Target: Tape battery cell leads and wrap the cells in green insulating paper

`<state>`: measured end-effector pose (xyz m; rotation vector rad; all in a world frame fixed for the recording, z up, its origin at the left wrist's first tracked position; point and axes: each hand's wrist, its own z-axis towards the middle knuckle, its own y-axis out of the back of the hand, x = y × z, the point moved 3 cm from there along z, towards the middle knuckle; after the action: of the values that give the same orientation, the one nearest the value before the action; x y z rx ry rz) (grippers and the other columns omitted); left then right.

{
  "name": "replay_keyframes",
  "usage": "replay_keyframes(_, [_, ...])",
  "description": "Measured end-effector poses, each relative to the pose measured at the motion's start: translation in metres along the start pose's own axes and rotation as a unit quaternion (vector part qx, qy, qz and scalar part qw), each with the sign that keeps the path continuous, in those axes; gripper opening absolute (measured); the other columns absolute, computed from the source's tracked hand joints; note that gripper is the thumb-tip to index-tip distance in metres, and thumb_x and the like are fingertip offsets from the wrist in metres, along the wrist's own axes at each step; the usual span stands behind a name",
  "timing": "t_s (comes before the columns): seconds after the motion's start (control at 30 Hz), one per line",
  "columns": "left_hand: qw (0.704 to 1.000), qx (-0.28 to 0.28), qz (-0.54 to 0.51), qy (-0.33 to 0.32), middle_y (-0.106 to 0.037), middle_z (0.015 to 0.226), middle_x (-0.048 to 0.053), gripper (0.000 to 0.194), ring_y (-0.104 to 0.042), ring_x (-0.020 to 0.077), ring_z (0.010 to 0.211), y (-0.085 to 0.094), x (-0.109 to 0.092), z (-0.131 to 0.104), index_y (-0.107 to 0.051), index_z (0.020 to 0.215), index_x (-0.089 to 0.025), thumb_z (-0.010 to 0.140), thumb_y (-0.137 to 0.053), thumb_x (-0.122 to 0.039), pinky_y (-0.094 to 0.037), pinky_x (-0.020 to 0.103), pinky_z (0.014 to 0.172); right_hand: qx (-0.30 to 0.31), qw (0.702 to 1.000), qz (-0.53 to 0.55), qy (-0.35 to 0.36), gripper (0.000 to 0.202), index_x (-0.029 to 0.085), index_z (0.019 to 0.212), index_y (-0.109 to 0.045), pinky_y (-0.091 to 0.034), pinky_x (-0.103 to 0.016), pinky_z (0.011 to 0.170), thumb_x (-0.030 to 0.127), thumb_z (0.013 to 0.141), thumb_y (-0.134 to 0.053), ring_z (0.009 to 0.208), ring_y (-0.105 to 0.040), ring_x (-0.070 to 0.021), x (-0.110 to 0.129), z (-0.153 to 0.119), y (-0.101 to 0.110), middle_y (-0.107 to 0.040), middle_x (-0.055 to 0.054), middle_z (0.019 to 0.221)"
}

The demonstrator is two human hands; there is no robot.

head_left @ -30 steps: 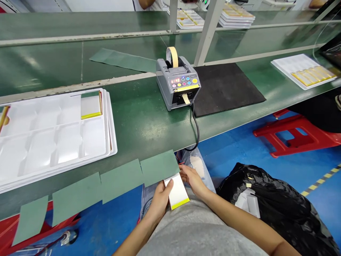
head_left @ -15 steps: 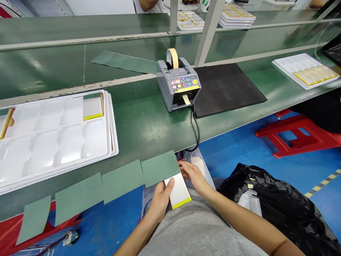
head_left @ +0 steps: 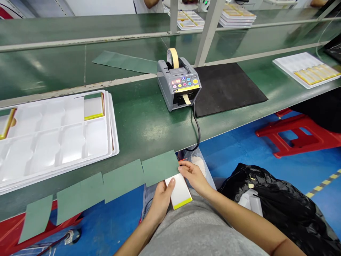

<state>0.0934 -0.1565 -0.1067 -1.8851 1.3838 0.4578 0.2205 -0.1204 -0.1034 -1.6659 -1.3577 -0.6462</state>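
Note:
Over my lap I hold a flat white battery cell [head_left: 180,192] with a yellow lower edge. My left hand [head_left: 160,200] grips its left side, thumb on its face. My right hand [head_left: 194,176] pinches its top right corner, just below a green flap [head_left: 160,167] that hangs from the table's front edge and hides the cell's upper end. A grey tape dispenser [head_left: 178,85] with a tan tape roll stands on the green table beyond. A white compartment tray [head_left: 57,137] at the left holds a similar cell [head_left: 93,106] in its top right pocket.
A black mat [head_left: 226,87] lies right of the dispenser. More trays of yellow-edged cells sit at the far right [head_left: 306,69] and on the back bench [head_left: 234,16]. A black plastic bag [head_left: 279,206] and a red stool [head_left: 298,133] are on the blue floor.
The view has drifted slightly. My right hand has crept a little left and up along the cell's top corner; my left hand keeps the same grip.

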Motion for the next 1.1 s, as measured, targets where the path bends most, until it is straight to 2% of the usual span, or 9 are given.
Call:
replay_keyframes(0.1, [1.000,-0.026,0.008,0.001,-0.071,0.103,0.010,0.056,-0.066,0.0234,0.086,0.000,-0.001,-0.001,-0.061,0.104,-0.013,0.065,-0.073,-0.052,-0.051,0.030,0.073,0.002,1.000,-0.013,0.000,0.037,0.019,0.088,-0.058,-0.038,-0.025,0.054,0.047,0.069,-0.072,0.055,-0.052,-0.0120,0.001,0.000,-0.001,-0.059,0.004,0.062])
replay_keyframes(0.2, [0.997,-0.067,0.022,0.023,-0.072,0.084,0.009,0.053,-0.066,0.0207,0.073,-0.001,-0.001,-0.002,-0.063,0.085,-0.012,0.067,-0.066,-0.061,-0.047,0.025,0.057,0.001,1.000,-0.026,0.000,0.035,0.018,0.088,-0.058,-0.037,-0.024,0.053,0.046,0.070,-0.071,0.053,-0.052,-0.0118,0.002,-0.001,-0.001,-0.060,0.003,0.062])
replay_keyframes(0.27, [0.996,-0.071,0.025,0.038,-0.071,0.073,0.008,0.051,-0.065,0.0196,0.067,-0.003,-0.002,-0.003,-0.063,0.075,-0.011,0.071,-0.061,-0.062,-0.042,0.024,0.050,-0.001,0.999,-0.032,-0.002,0.034,0.018,0.088,-0.059,-0.037,-0.025,0.052,0.044,0.070,-0.071,0.052,-0.052,-0.0119,0.003,-0.002,0.000,-0.061,0.003,0.062])
replay_keyframes(0.37, [0.996,-0.068,0.016,0.051,-0.069,0.065,0.005,0.046,-0.064,0.0178,0.062,-0.007,-0.004,-0.004,-0.063,0.073,-0.012,0.075,-0.060,-0.058,-0.038,0.022,0.046,-0.002,0.999,-0.035,-0.010,0.032,0.017,0.087,-0.061,-0.036,-0.025,0.051,0.042,0.070,-0.071,0.050,-0.052,-0.0121,0.004,-0.003,0.002,-0.062,0.002,0.059])
replay_keyframes(0.63, [0.996,-0.069,-0.015,0.060,-0.066,0.058,0.001,0.042,-0.063,0.0166,0.055,-0.012,-0.009,-0.013,-0.063,0.077,-0.013,0.075,-0.062,-0.055,-0.043,0.025,0.052,-0.016,0.999,-0.008,-0.034,0.038,0.016,0.088,-0.062,-0.037,-0.026,0.052,0.046,0.067,-0.073,0.048,-0.052,-0.0128,0.005,-0.008,-0.001,-0.062,0.002,0.057])
replay_keyframes(0.8, [0.995,-0.074,-0.014,0.072,-0.065,0.055,0.001,0.045,-0.061,0.0167,0.053,-0.010,-0.005,-0.009,-0.064,0.075,-0.014,0.072,-0.062,-0.059,-0.039,0.024,0.047,-0.029,0.998,0.009,-0.058,0.044,0.015,0.089,-0.062,-0.040,-0.027,0.055,0.046,0.063,-0.077,0.052,-0.055,-0.0138,0.006,-0.008,-0.003,-0.062,0.001,0.058])
replay_keyframes(0.97, [0.992,-0.095,0.045,0.068,-0.063,0.053,0.003,0.046,-0.060,0.0173,0.054,-0.001,0.000,-0.010,-0.062,0.066,-0.015,0.074,-0.058,-0.061,-0.039,0.025,0.047,-0.035,0.996,0.014,-0.085,0.047,0.015,0.091,-0.062,-0.042,-0.027,0.054,0.050,0.062,-0.077,0.051,-0.055,-0.0140,0.007,-0.014,-0.003,-0.063,0.001,0.058])
replay_keyframes(1.03, [0.992,-0.101,0.060,0.049,-0.067,0.061,0.004,0.042,-0.062,0.0192,0.061,0.002,0.001,-0.014,-0.065,0.073,-0.017,0.073,-0.061,-0.058,-0.043,0.026,0.053,-0.023,0.995,0.009,-0.098,0.045,0.016,0.091,-0.061,-0.041,-0.025,0.053,0.047,0.064,-0.077,0.049,-0.054,-0.0127,0.003,-0.023,0.000,-0.063,0.002,0.056])
replay_keyframes(1.1, [0.995,-0.069,0.058,0.034,-0.071,0.073,0.005,0.040,-0.065,0.0215,0.073,-0.001,0.002,-0.018,-0.069,0.087,-0.019,0.073,-0.063,-0.056,-0.048,0.027,0.064,-0.017,0.994,0.018,-0.107,0.042,0.016,0.093,-0.060,-0.042,-0.025,0.053,0.046,0.067,-0.076,0.050,-0.055,-0.0123,-0.001,-0.034,0.004,-0.063,0.002,0.056])
